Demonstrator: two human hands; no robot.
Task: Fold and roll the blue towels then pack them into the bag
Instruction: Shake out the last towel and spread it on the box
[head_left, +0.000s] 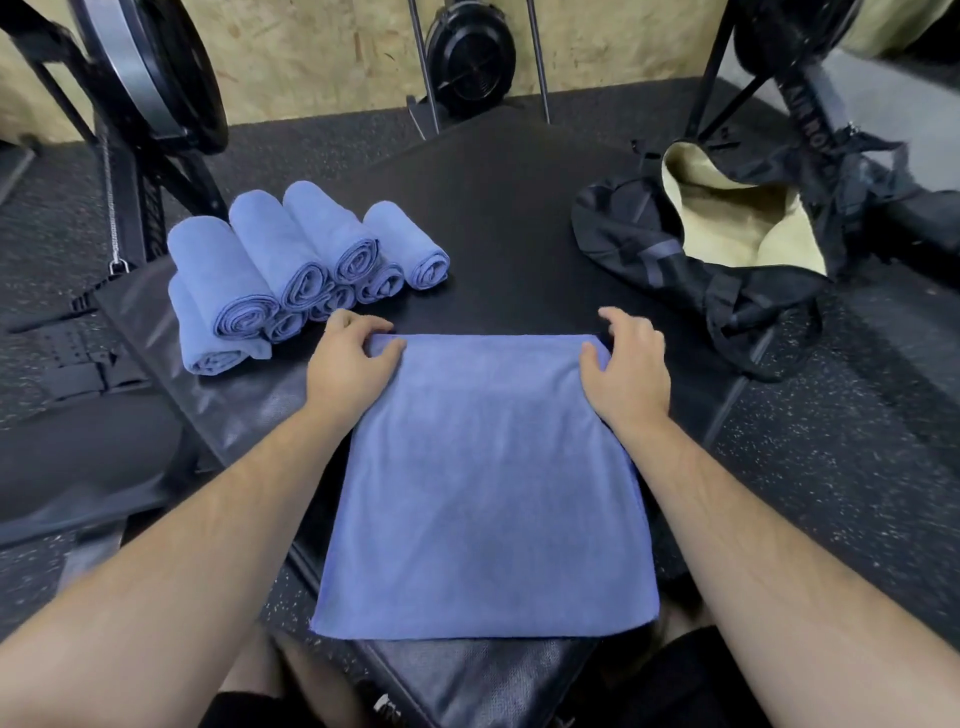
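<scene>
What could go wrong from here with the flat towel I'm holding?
The left hand and right hand grip only the far corners of the flat towel; uneven rolling could give a skewed, loose roll. The stacked rolled towels sit close by the left hand, so a nudge might topple them. The bag lies slumped, so packing may need a hand to hold its mouth open.

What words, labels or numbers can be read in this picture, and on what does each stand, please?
"AIR RO": white letters on the black machine frame at the upper right; the letters after these are unreadable.
White mark at the bottom edge: too small to read.
</scene>
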